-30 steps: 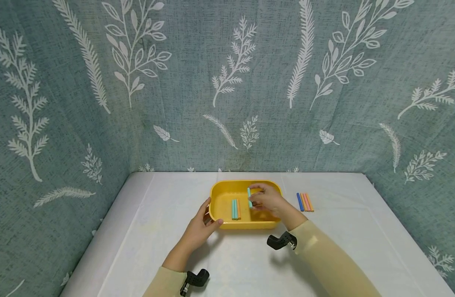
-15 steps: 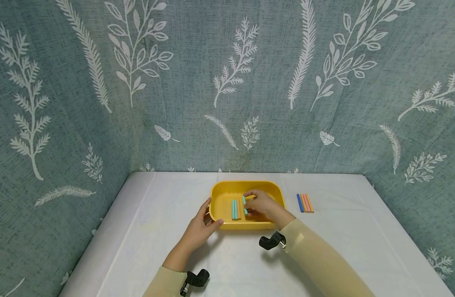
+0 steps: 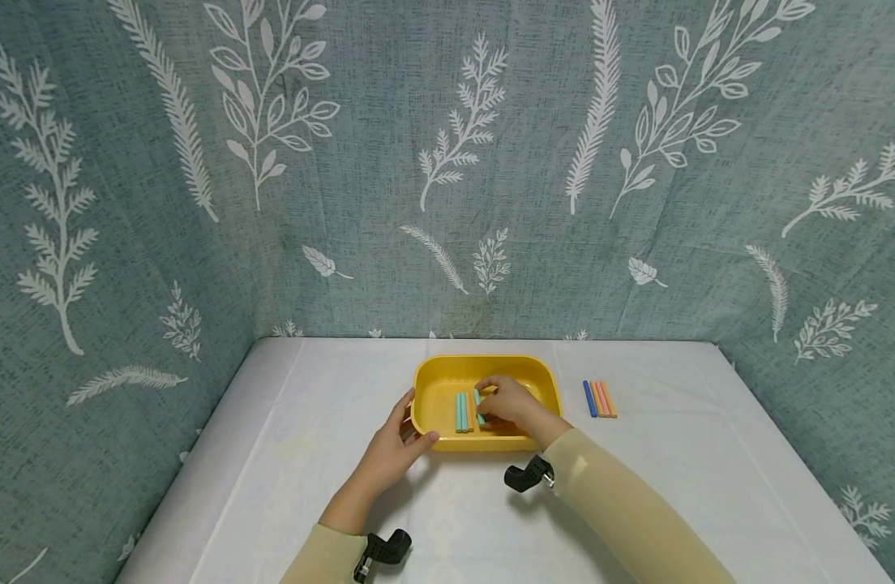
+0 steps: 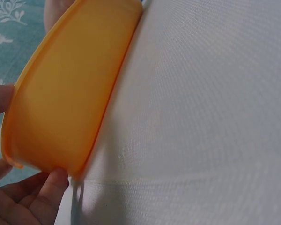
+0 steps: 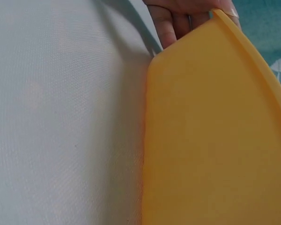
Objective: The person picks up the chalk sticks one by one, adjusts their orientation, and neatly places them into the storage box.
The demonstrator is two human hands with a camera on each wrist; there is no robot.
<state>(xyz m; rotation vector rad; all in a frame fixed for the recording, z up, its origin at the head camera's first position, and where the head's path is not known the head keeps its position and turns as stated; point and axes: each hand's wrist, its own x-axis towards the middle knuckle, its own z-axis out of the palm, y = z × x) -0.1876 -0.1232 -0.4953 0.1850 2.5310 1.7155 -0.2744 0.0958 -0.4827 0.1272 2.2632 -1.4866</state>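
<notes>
A yellow plastic tray (image 3: 440,444) sits on the white table, and my left hand (image 3: 391,448) grips its left end, thumb over the front rim and fingers around the outside wall. In the left wrist view the left fingers (image 4: 50,194) lie against the tray's end. My right hand (image 3: 511,401) is inside the tray, pinching a teal chalk stick (image 3: 478,397) between thumb and fingers; its lower part is partly hidden. Just left of it, two teal chalk sticks (image 3: 461,412) and an orange chalk stick (image 3: 470,412) lie side by side on the tray floor.
On the table right of the tray lie a blue chalk stick (image 3: 589,398) and several orange and pink chalk sticks (image 3: 604,398) in a row. A patterned teal cloth (image 3: 374,162) rises behind and beside the table. Each sleeve carries a black wrist camera (image 3: 528,474).
My right hand has moved left and slightly down inside the tray, bringing the teal chalk stick close to the row there. The left hand keeps its hold on the tray.
</notes>
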